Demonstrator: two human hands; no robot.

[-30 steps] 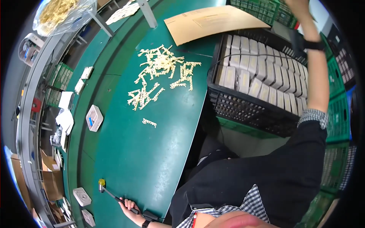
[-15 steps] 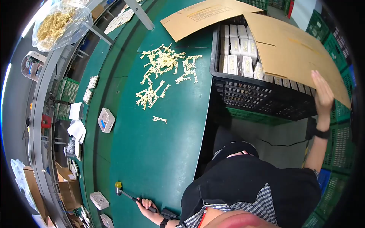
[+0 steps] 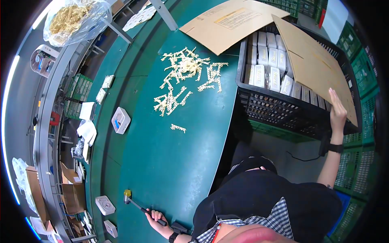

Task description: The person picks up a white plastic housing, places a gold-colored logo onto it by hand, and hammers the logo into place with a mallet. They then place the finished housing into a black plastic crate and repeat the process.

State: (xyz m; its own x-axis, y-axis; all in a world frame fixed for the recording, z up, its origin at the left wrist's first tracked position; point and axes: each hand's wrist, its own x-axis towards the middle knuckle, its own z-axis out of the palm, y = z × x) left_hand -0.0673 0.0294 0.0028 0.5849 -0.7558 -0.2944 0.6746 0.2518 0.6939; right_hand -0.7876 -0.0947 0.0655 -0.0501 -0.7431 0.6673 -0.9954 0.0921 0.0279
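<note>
My left hand is closed round the black handle of a mallet with a yellow-and-metal head, held over the green table. Flat against the edge of a brown cardboard sheet, my right hand has its fingers stretched out. The sheet lies aslant over a black plastic crate. Rows of white boxes with gold lettering show in the uncovered part of the crate; the sheet hides the others.
Thin cream letter-shaped pieces lie heaped on the table, with one single piece nearer me. A second cardboard sheet spans table and crate. White trays stand along the left side. Green crates are stacked at right.
The right-hand cardboard sheet has shifted inward over the crate, along with my right hand. The view has turned slightly. The mallet stays in my left hand.
</note>
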